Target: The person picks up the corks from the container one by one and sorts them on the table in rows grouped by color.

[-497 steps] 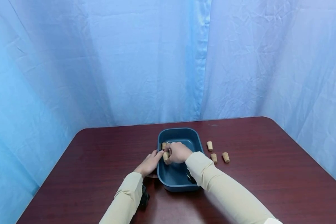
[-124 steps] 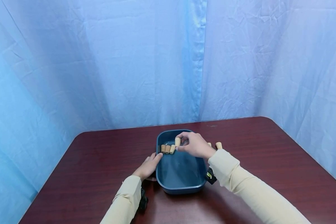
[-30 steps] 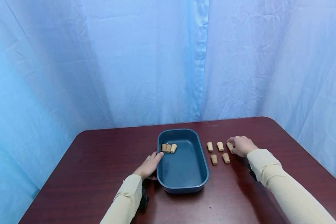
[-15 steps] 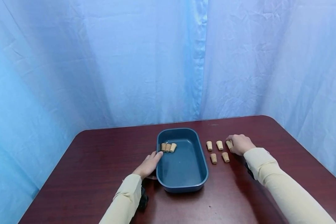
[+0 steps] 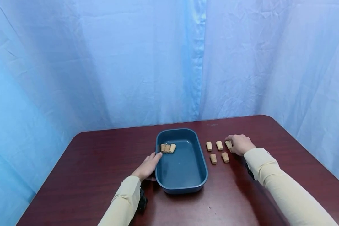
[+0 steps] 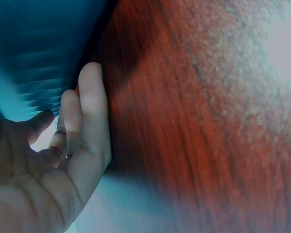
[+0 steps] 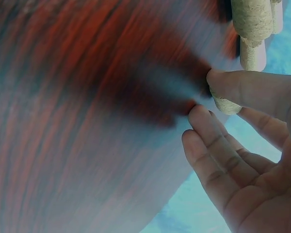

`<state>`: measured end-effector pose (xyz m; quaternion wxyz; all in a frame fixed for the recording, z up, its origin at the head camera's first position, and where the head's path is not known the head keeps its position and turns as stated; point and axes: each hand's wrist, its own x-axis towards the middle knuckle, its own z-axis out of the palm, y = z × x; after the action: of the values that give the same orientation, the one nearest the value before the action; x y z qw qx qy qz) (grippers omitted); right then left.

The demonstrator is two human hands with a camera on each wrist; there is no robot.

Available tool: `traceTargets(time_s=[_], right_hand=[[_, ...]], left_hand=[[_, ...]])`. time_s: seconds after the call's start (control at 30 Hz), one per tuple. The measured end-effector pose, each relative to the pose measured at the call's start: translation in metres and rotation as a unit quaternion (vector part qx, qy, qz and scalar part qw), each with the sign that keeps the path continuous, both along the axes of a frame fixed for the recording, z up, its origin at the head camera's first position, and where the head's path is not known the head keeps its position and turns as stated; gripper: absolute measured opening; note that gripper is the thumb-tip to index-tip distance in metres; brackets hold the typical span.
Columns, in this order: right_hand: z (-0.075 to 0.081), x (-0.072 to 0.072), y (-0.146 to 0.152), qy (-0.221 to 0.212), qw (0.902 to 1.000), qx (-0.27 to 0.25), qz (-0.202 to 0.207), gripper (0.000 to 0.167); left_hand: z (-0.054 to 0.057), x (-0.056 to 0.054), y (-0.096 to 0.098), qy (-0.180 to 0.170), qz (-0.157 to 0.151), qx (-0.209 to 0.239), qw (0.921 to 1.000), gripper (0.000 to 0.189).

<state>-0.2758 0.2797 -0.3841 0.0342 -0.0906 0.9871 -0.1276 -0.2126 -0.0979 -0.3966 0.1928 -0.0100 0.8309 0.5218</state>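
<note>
In the head view my right hand [image 5: 241, 144] is over the table right of the tray. Its thumb and index finger pinch a tapered cork stopper [image 5: 228, 144]; the right wrist view shows this cork [image 7: 226, 104] partly hidden behind the thumb. The other fingers are loosely bent. My left hand [image 5: 146, 166] rests against the left side of a dark blue tray [image 5: 183, 169], thumb at the rim. Its fingers [image 6: 92, 92] lie fairly straight along the outer wall in the left wrist view. Three cork stoppers [image 5: 167, 148] lie side by side at the tray's left wall.
Left of the pinched cork, two pale corks [image 5: 219, 145] continue its row. Two browner corks [image 5: 225, 157] lie nearer to me. All are on a dark red wooden table [image 5: 101, 163]. Light blue curtains [image 5: 144, 62] hang behind it.
About four seconds ago my right hand held a cork above the tray; that hand has moved right, and a third pale cork now lies in the table row. Both hands stay put over the last second.
</note>
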Motion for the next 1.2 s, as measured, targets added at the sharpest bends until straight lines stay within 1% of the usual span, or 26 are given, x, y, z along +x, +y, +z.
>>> traceTargets(time_s=[0.2, 0.33, 0.67, 0.93, 1.07, 1.2], right_hand=[[0.002, 0.0, 0.002, -0.011, 0.9999, -0.008, -0.003, 0.036], [0.003, -0.001, 0.003, -0.018, 0.9997, -0.013, -0.005, 0.035], [-0.001, -0.001, 0.004, -0.015, 0.9997, -0.018, -0.009, 0.041], [0.002, 0.004, 0.004, -0.025, 0.9989, -0.038, -0.005, 0.048], [0.004, 0.01, 0.006, -0.031, 0.9975, -0.063, -0.005, 0.052], [0.003, 0.015, 0.01, -0.037, 0.994, -0.102, -0.012, 0.055]], left_hand=[[0.0, 0.0, 0.0, 0.002, -0.001, 0.002, 1.0, 0.069], [0.001, 0.0, 0.0, 0.005, -0.003, 0.003, 1.0, 0.069], [0.0, 0.001, 0.0, 0.005, 0.001, 0.003, 1.0, 0.069], [0.0, 0.002, -0.001, 0.008, 0.0, 0.006, 1.0, 0.068], [-0.001, 0.002, -0.001, 0.008, 0.0, 0.007, 0.9999, 0.069], [0.0, 0.002, -0.001, 0.01, 0.0, 0.006, 0.9999, 0.071]])
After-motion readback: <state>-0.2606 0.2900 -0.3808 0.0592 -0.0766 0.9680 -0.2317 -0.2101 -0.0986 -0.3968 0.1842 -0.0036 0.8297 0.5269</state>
